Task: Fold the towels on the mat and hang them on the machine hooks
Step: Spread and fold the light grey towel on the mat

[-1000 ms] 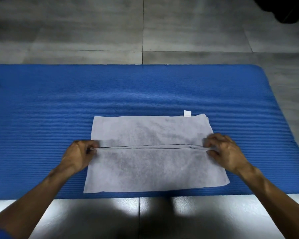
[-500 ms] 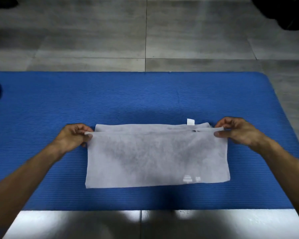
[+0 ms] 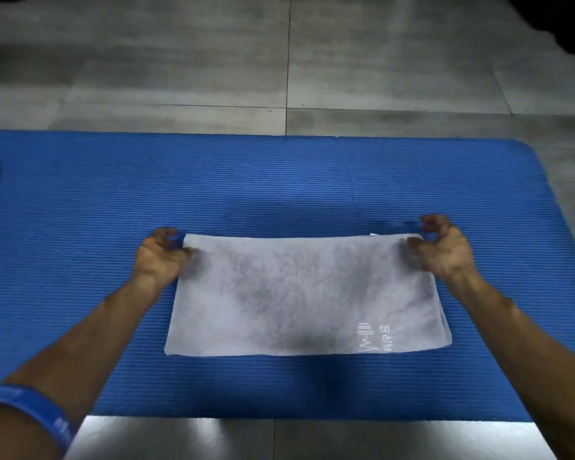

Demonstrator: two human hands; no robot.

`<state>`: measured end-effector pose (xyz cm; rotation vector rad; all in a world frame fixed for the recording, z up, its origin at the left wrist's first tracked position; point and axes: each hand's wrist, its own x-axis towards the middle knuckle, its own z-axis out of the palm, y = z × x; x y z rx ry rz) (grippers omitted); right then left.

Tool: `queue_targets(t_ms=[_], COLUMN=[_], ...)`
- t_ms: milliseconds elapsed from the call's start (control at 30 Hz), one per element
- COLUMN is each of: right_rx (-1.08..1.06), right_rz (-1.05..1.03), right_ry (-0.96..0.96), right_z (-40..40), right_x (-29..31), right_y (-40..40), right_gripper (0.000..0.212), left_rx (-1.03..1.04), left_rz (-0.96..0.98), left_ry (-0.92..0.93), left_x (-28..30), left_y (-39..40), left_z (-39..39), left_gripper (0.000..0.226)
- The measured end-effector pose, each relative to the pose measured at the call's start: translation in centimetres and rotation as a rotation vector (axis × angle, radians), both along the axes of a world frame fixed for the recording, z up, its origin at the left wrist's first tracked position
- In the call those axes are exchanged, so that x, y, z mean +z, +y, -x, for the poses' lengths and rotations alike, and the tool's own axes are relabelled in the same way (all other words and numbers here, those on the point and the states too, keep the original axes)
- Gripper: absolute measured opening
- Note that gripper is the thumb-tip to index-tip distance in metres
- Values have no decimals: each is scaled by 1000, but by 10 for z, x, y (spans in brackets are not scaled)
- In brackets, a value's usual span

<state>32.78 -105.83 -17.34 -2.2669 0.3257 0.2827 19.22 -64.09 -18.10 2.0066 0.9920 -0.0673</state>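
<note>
1. A folded white towel (image 3: 299, 293) lies flat near the middle of a blue ribbed mat (image 3: 279, 180), which lies on a grey tiled floor (image 3: 213, 61)
2. The left hand (image 3: 161, 258) sits at the towel's far left corner, fingers (image 3: 166, 232) curled and loosely parted, thumb touching the cloth; whether it grips is unclear
3. The right hand (image 3: 443, 252) is at the far right corner, fingers (image 3: 432, 222) curled, slightly apart, thumb on the towel edge
4. White lettering (image 3: 375, 338) marks the near right corner
5. A blue wristband (image 3: 37, 413) circles the left arm
</note>
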Motion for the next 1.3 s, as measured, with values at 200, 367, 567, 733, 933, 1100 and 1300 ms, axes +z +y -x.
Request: queue_targets(t_ms=[200, 367, 567, 733, 933, 1100, 1300], right_rx=[435, 378, 366, 456, 383, 154, -40], right_rz=[388, 623, 646, 753, 52, -789, -579], right_ry=[-430, -226, -77, -49, -124, 300, 138], right_z=[101, 157, 171, 151, 144, 150, 104], right_x=[-24, -55, -55, -39, 24, 50, 23], right_y=[18, -24, -34, -23, 45, 94, 46], right_gripper=[35, 51, 62, 59, 29, 27, 20], left_rx=[-132, -109, 124, 327, 240, -324, -576], left_rz=[-297, -335, 60, 460, 727, 618, 360], left_ry=[-15, -39, 53, 42, -133, -175, -154], left_x=[-29, -45, -31, -1, 54, 83, 63], left_y=[-51, -67, -56, -51, -102, -194, -239], left_z=[90, 138, 132, 113, 86, 71, 78], left_gripper=[45, 48, 38, 15, 35, 66, 48])
